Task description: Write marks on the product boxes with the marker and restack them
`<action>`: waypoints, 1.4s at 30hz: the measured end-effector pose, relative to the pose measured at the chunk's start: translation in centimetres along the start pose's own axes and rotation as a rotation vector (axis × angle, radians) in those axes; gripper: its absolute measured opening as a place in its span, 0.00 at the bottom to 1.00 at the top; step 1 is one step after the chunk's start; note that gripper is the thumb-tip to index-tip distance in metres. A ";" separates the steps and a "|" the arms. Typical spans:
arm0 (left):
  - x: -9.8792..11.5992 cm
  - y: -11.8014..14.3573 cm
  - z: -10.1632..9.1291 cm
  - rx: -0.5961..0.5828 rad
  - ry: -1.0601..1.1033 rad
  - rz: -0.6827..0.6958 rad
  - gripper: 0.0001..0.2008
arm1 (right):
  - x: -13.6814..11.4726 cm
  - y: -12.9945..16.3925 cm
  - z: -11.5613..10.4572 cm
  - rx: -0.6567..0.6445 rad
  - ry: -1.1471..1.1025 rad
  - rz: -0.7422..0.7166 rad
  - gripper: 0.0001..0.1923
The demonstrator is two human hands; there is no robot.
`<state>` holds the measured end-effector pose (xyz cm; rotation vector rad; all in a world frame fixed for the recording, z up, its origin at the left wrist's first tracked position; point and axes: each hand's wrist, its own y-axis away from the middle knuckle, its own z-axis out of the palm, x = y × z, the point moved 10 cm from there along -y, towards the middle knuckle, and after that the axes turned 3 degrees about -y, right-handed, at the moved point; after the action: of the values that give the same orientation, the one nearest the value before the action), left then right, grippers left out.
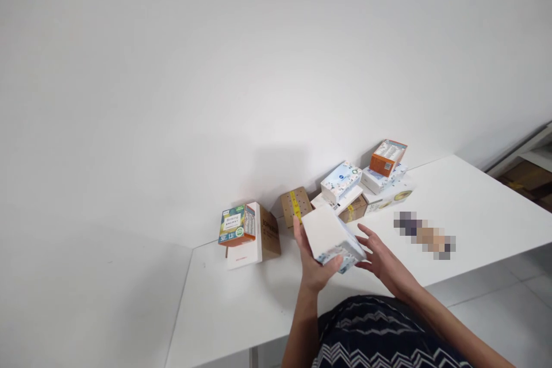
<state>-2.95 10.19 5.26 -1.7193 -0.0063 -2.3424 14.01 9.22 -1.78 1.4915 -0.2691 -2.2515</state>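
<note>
A white box (330, 238) with a blue-patterned lower face is held above the white table (474, 207), just in front of the person. The box is gripped by the left hand (313, 267), with the thumb wrapped under its near edge and the fingers behind it. The right hand (379, 259) is held open, fingers spread, just beside the right end of the box; whether contact is made cannot be told.

Further boxes are set along the wall. To the left, a green-and-orange box (235, 225) is stood against a white-and-brown carton (261, 236). Behind the held box, a brown box with yellow tape (295, 204) is placed. To the right, a light blue box (341, 181) and an orange box (387, 157) are stacked on other cartons.
</note>
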 end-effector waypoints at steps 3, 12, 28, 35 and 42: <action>-0.3 0.5 0.2 -0.046 -0.151 -0.024 0.60 | -0.8 0.1 -0.3 0.017 0.135 -0.080 0.32; -1.5 1.2 -0.3 -0.088 -0.470 0.185 0.53 | -6.9 4.1 3.6 0.006 0.606 -0.569 0.34; -1.7 0.1 -5.8 0.113 -0.133 -0.145 0.49 | -4.2 0.2 -0.8 0.197 0.047 -0.258 0.23; -2.1 1.4 -2.0 -0.075 0.025 -0.198 0.57 | -3.6 0.3 0.3 0.042 0.071 -0.338 0.25; -0.5 1.4 -2.4 -0.049 -0.066 -0.114 0.56 | -6.0 0.8 1.4 -0.066 0.385 -0.445 0.38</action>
<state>-4.77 8.60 3.86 -1.8657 -0.0602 -2.3821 14.90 11.06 4.11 2.0630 0.2778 -2.1874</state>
